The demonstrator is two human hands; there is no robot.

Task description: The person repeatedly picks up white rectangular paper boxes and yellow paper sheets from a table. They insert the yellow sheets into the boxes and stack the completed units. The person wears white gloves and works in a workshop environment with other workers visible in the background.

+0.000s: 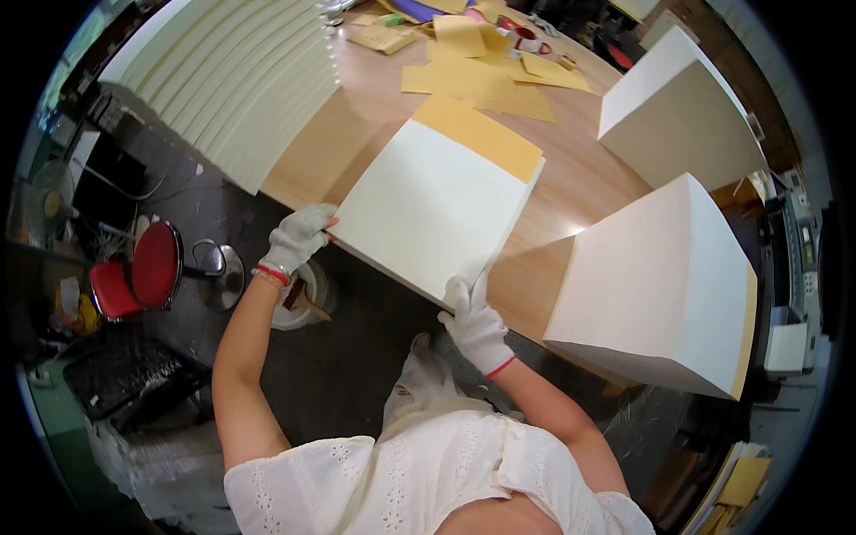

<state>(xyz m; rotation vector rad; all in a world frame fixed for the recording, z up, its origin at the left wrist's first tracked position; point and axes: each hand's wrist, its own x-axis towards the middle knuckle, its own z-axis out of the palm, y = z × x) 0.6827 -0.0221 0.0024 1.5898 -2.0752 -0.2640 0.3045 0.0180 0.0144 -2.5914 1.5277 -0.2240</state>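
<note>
A squared stack of white paper (428, 201) lies on the wooden table, a yellow sheet (481, 138) showing along its far edge. At the stack's near left corner, my left hand (301, 236), in a white knit glove with bare fingertips, is closed on the edge. My right hand (475, 323), gloved in white with a red cuff, grips the near right corner; its fingertips are partly hidden against the paper.
Tall paper stacks stand at the left (223, 89), the right (660, 276) and the far right (678, 116). Yellow paper scraps (481, 80) lie across the table's far part. Below the table edge are a white bucket (312, 299) with a brush and a red chair (143, 272).
</note>
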